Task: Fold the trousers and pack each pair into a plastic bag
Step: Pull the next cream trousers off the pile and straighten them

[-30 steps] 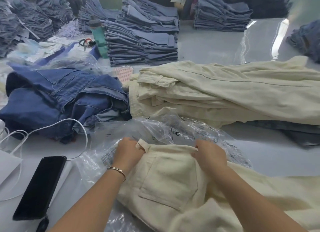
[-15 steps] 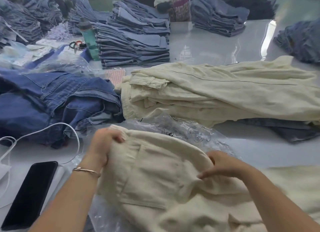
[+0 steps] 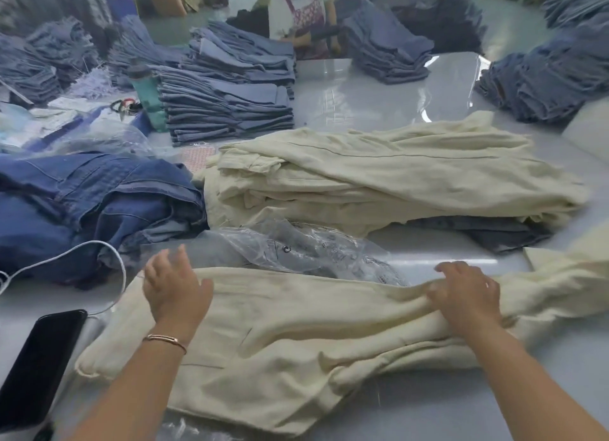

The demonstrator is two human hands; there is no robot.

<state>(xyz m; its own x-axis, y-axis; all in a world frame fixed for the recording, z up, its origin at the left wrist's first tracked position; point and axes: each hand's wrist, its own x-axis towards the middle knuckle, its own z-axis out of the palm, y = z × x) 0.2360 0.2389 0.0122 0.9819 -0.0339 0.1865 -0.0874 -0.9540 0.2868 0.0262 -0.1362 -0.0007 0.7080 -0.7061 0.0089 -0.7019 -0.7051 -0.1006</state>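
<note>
A pair of cream trousers point(image 3: 296, 335) lies stretched sideways across the white table point(image 3: 362, 101) in front of me, its legs running off to the right. My left hand point(image 3: 176, 284) rests on the waist end with its fingers straight and lifted. My right hand point(image 3: 464, 294) presses palm down on the bunched cloth of the legs, fingers spread. Crumpled clear plastic bags point(image 3: 296, 248) lie just beyond the trousers, partly under them. Behind the bags sits a pile of more cream trousers point(image 3: 379, 177).
Loose blue jeans point(image 3: 99, 197) are heaped at the left. A black phone point(image 3: 39, 365) with a white cable point(image 3: 108, 253) lies near my left arm. Stacks of folded jeans point(image 3: 227, 111), a green bottle point(image 3: 148, 101) and scissors point(image 3: 127, 106) stand farther back. A person point(image 3: 296, 12) works across the table.
The trousers have been turned and laid out flat sideways. Both hands let go of the waistband; my left hand moved left and my right hand slid far right along the legs.
</note>
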